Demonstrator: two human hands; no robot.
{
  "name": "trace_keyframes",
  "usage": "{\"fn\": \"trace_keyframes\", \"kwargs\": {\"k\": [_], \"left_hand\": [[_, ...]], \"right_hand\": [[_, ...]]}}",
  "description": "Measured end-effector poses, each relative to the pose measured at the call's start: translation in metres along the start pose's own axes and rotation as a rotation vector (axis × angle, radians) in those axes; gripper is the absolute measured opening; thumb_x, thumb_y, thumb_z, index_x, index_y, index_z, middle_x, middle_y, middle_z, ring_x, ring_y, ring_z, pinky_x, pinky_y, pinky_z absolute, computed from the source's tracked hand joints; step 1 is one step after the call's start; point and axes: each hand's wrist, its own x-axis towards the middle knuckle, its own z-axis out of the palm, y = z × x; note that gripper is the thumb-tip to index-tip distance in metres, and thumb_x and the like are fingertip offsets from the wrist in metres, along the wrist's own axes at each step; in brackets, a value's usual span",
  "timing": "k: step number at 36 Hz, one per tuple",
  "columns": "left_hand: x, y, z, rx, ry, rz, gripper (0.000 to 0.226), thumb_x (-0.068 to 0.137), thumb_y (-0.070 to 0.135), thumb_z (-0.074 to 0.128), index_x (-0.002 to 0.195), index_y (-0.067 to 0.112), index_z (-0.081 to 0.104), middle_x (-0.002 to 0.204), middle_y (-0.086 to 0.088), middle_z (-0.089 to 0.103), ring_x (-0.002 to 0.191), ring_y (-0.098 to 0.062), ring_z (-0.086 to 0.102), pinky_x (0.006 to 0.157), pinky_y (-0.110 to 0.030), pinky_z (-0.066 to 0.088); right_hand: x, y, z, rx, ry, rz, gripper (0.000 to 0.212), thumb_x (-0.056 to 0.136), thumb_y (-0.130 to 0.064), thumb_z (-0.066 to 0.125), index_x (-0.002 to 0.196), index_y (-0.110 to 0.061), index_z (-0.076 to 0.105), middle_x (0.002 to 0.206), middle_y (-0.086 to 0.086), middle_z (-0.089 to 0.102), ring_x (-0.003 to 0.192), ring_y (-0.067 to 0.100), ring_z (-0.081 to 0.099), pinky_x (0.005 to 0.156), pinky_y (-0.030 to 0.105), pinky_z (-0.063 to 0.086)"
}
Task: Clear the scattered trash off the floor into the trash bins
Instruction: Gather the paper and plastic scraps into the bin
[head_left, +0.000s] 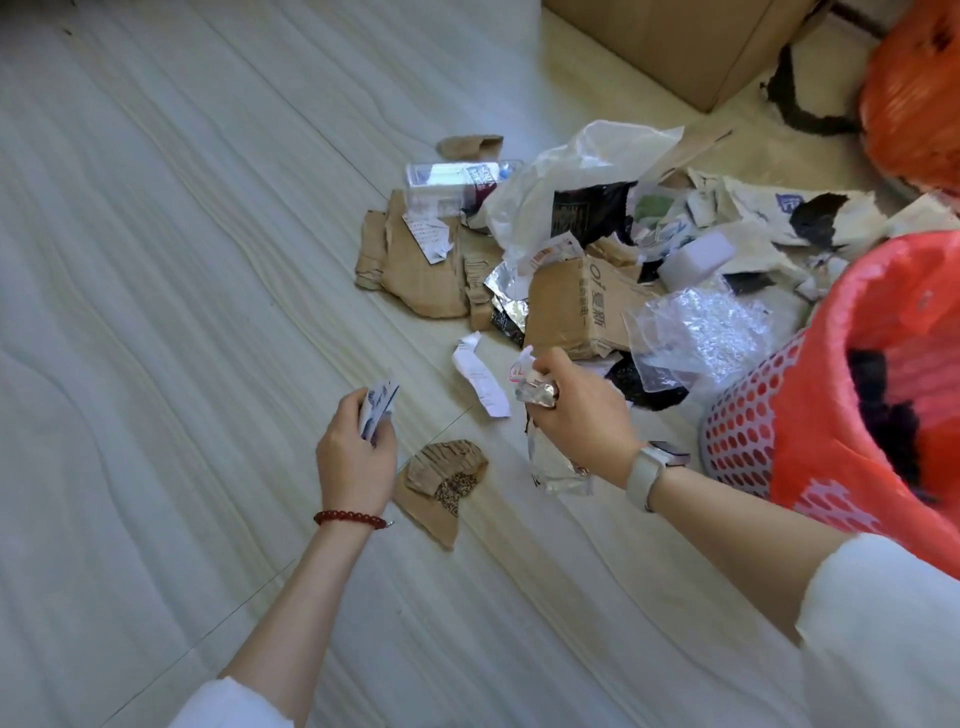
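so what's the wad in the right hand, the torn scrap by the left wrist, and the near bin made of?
Wad in the right hand: likely metallised foil wrapper, shiny, creased silver. Scrap: corrugated cardboard, matte brown, ribbed fluting exposed. Bin: looks like perforated plastic, with thin glossy orange-red film liner.

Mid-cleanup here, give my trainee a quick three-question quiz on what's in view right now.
1. True or false: the left hand holds white paper scraps.
2. What does the right hand grip? A) crumpled silver foil wrapper B) clear plastic bottle C) white foam block
3. Fill in: the torn brown cardboard piece lies on the floor between the two ____.

Key: 1 true; 2 A; 3 hands.
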Motion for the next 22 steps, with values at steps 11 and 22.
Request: {"fn": "trace_keyframes", "kwargs": {"k": [11, 22], "left_hand": [[-0.013, 0.204, 0.061, -0.309, -0.23, 0.454, 0.021, 0.086, 0.009, 0.05, 0.106, 0.013, 0.052, 0.08, 0.005, 0.052, 0.068, -0.017, 0.048, 0.059, -0.016, 0.038], [-0.112, 0.31, 0.183, 0.636, -0.692, 1.067, 0.052, 0.085, 0.035, 0.057, 0.128, 0.012, 0.039, 0.126, -0.011, 0.043, 0.118, -0.031, 0.035, 0.094, -0.041, 0.032]], "right_hand": [[-0.028, 0.041, -0.221, 0.417, 0.553, -0.022, 0.019, 0.085, -0.009, 0.061, 0.084, -0.024, 0.048, 0.074, -0.011, 0.051, 0.065, -0.001, 0.048, 0.059, 0.011, 0.035], [-0.117, 0.208, -0.247, 0.317, 0.529, 0.44, 0.011, 0.087, -0.016, 0.06, 0.091, -0.016, 0.05, 0.069, 0.002, 0.055, 0.066, 0.023, 0.05, 0.059, 0.032, 0.035]]}}
